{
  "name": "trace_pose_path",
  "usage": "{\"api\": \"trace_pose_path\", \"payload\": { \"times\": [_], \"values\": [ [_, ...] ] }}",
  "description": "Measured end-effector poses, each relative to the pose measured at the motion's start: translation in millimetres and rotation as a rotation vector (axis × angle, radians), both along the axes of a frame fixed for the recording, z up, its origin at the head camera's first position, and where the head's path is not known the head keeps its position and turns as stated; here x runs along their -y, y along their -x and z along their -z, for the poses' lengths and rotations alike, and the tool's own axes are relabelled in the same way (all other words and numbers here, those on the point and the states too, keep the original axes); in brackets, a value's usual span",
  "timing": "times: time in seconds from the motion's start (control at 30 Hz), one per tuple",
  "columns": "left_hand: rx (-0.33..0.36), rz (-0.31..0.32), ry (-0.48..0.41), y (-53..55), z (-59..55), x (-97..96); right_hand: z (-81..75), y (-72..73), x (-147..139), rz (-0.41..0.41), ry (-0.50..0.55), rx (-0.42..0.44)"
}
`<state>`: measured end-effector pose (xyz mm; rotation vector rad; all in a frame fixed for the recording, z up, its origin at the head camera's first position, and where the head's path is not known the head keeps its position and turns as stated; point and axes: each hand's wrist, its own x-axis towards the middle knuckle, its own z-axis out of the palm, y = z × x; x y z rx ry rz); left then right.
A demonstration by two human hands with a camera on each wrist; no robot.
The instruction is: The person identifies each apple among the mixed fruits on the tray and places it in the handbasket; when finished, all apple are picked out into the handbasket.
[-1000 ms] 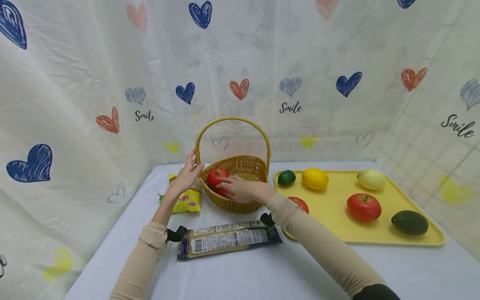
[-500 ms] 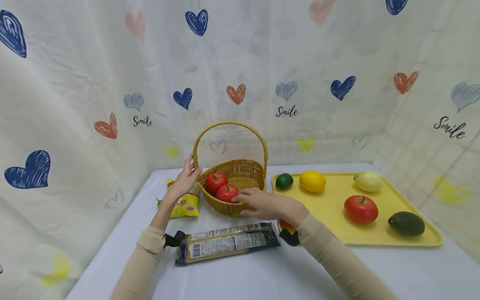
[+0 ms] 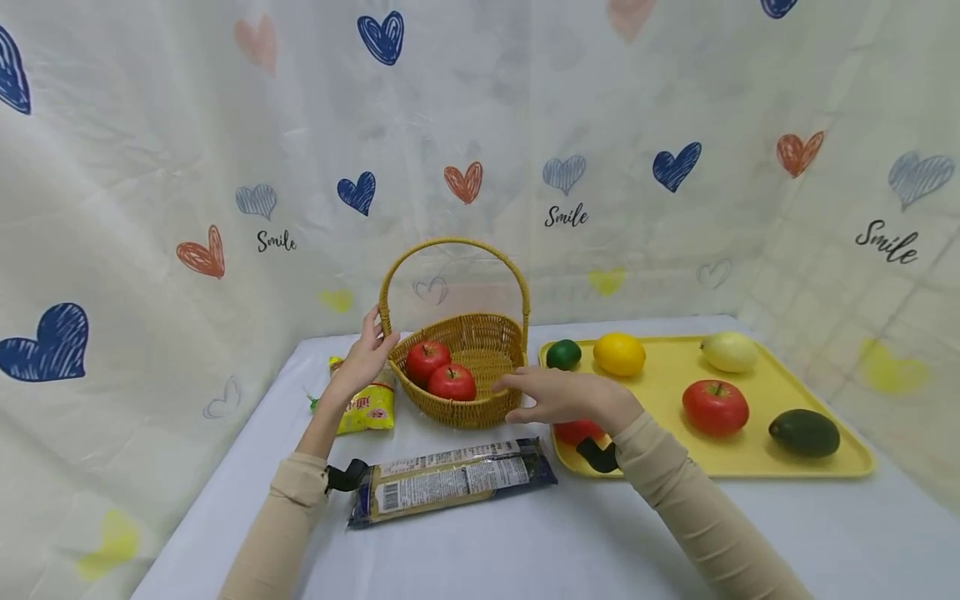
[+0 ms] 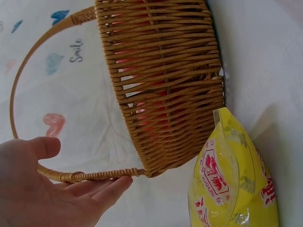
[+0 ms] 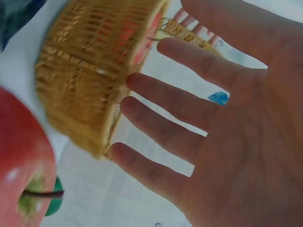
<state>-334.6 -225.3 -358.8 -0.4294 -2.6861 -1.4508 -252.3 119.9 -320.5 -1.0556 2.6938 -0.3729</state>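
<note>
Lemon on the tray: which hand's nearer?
Right. The right hand is in front of the lemon, a little to its left; the left hand is farther off, at the left side of the basket handle.

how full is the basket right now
Partly full: two red fruits sit inside the wicker basket, towards one side, with its woven bottom showing beside them.

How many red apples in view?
4: two red apples in the basket; on the yellow tray, one apple right of centre and another at the left, partly hidden by the right hand.
</note>
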Motion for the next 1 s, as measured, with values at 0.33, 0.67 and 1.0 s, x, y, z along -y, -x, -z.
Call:
{"api": "trace_pose_path", "payload": {
  "times": [0.33, 0.67, 1.0],
  "values": [
    [0.009, 0.008, -0.003, -4.2, 3.3, 2.1, -1.1, 16.6, -30, 0.150, -0.046, 0.010],
    [-0.014, 0.009, -0.011, 0.1, -0.5, 4.1, -4.6, 24.8, -50, 0.250, -0.166, 0.061],
    [0.011, 0.002, -0.003, -2.0, -2.5, 1.3, 9.7, 25.7, -47, 0.271, -0.203, 0.157]
  ]
}}
